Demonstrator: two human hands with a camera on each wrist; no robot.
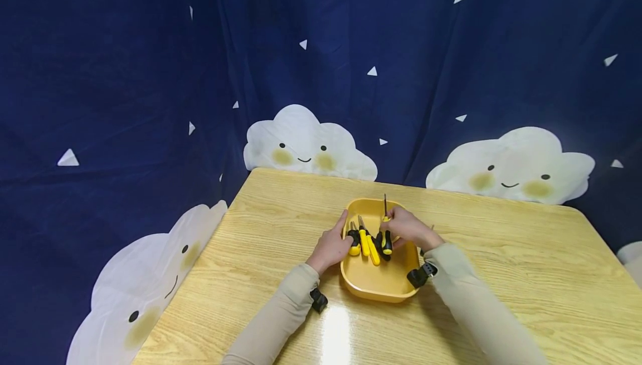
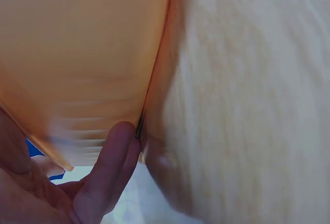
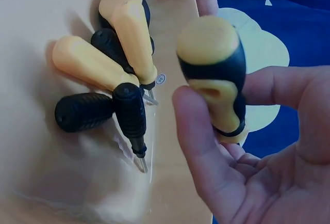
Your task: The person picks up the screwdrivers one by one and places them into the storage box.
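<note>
A yellow plastic tub (image 1: 373,281) stands on the table with several screwdrivers lying in it. My left hand (image 1: 331,247) grips its left wall, thumb over the rim and fingers (image 2: 111,157) against the outside. Over the tub, my right hand (image 1: 408,227) holds a screwdriver (image 3: 210,53) by its thick yellow-and-black handle, between thumb and fingers; its shaft points away from me. Below it lie a yellow-handled screwdriver (image 1: 374,251), a second yellow-handled screwdriver (image 1: 364,242), a thick black-and-yellow handle (image 1: 354,243) and two black-handled screwdrivers (image 3: 130,111), mostly hidden in the head view.
The wood-grain table (image 1: 506,259) extends to both sides of the tub. Behind it hangs a dark blue curtain (image 1: 331,19) with white clouds and triangles. Black wrist straps (image 1: 421,276) sit over the light sleeves. A thin dark tip shows just beyond the right wrist.
</note>
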